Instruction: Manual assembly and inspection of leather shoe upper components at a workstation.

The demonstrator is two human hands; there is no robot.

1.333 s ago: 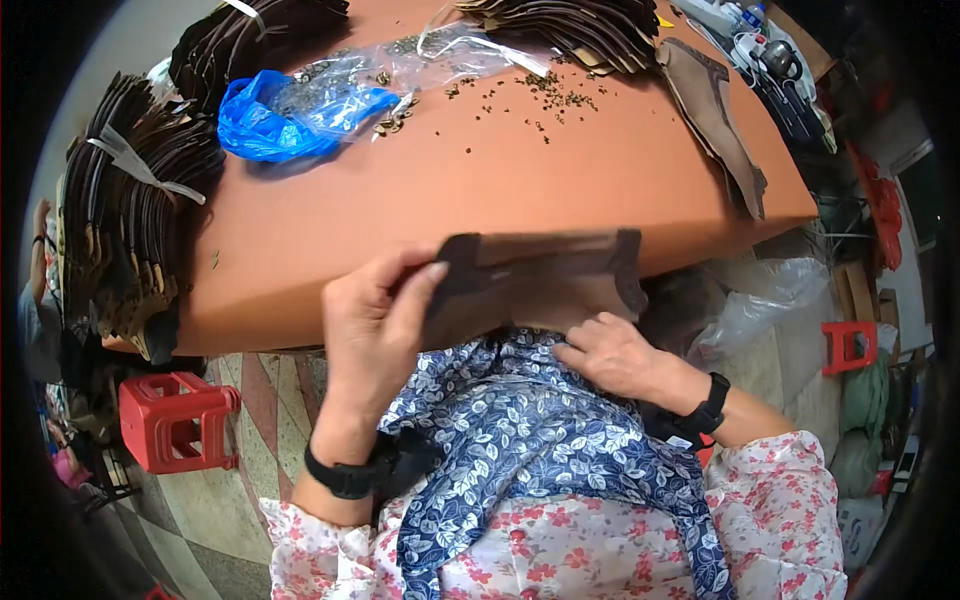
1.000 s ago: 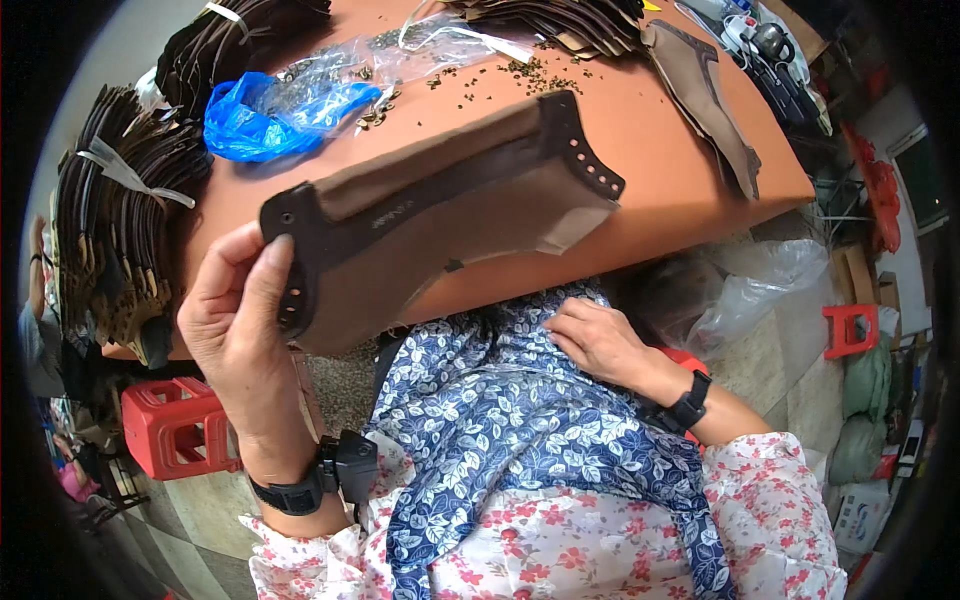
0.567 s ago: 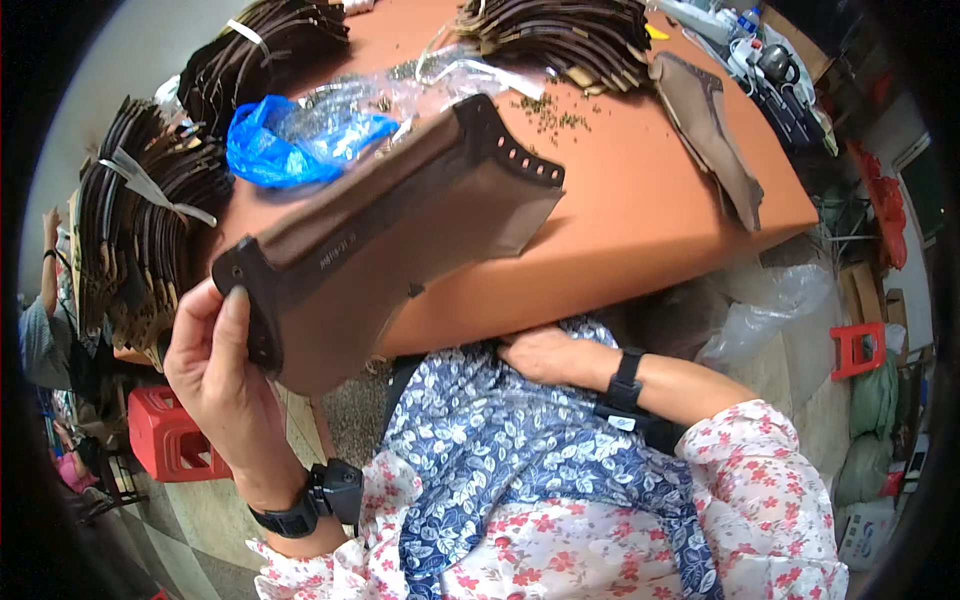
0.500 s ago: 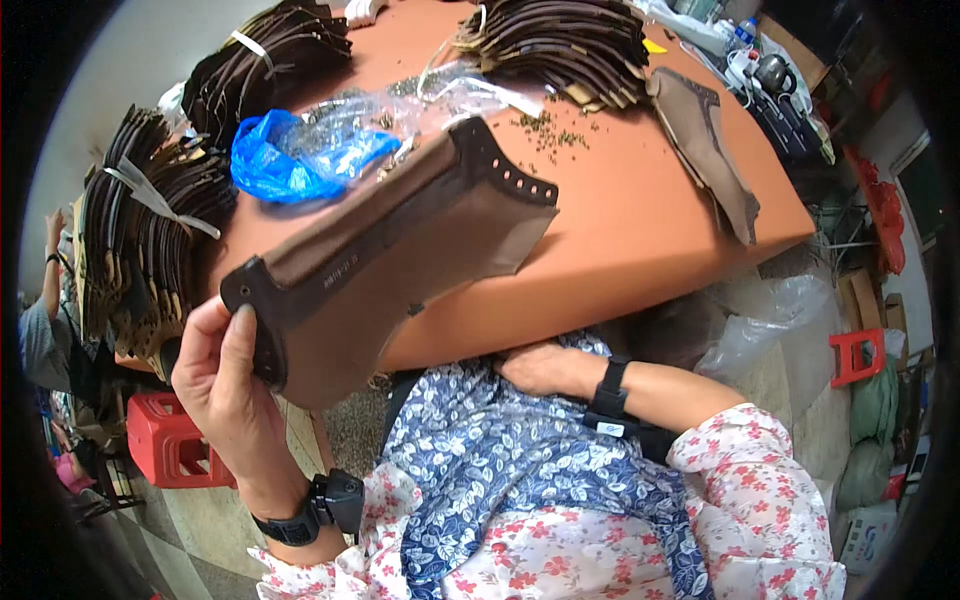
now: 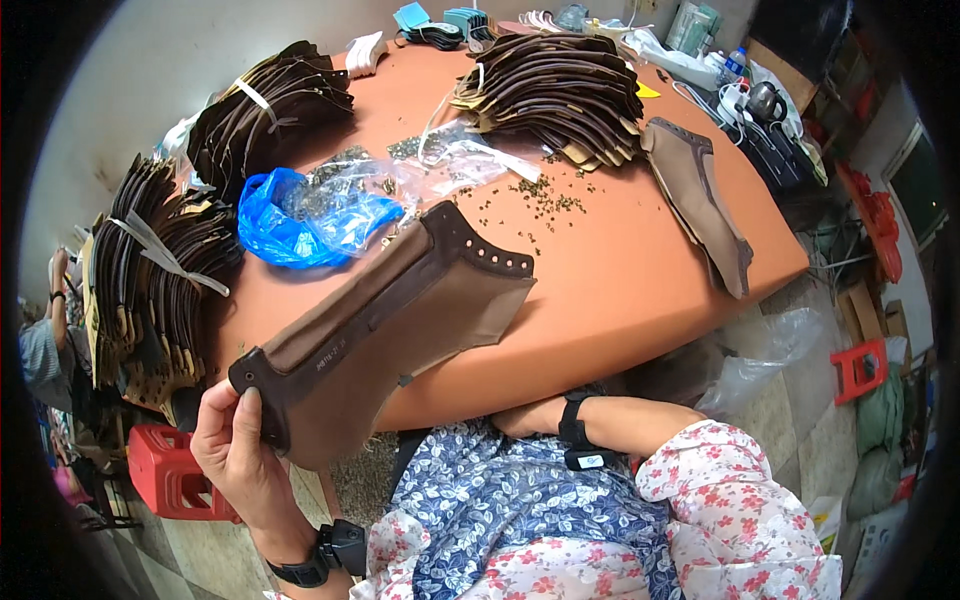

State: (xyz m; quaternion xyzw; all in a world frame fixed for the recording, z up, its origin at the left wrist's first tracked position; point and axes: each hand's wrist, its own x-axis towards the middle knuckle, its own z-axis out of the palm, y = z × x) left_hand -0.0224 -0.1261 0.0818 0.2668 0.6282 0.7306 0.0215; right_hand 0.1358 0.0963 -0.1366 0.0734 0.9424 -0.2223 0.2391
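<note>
A brown boot upper piece (image 5: 370,345), with a dark edge band and a row of holes at its far right corner, is held up over the near edge of the table. My left hand (image 5: 240,440) pinches its near left corner between thumb and fingers, just below a single hole. Low at the table's front edge, by the blue floral apron, rests my right hand (image 5: 525,415); its fingers are hidden. Another brown upper piece (image 5: 690,190) lies on the table to the right. Small metal eyelets (image 5: 550,205) are scattered at mid-table.
Tied stacks of brown uppers stand at the left (image 5: 160,270), far left (image 5: 265,110) and far middle (image 5: 550,95) of the orange tabletop (image 5: 610,260). Beside them lie a blue plastic bag (image 5: 290,235) and clear bags (image 5: 465,165). Red stools (image 5: 165,475) flank the table; another person's arm (image 5: 58,290) shows far left.
The view has tilted upward, so the table appears lower and more of its far end shows. My left hand keeps its pinch on the upper; my right hand's fingers have slipped further from sight.
</note>
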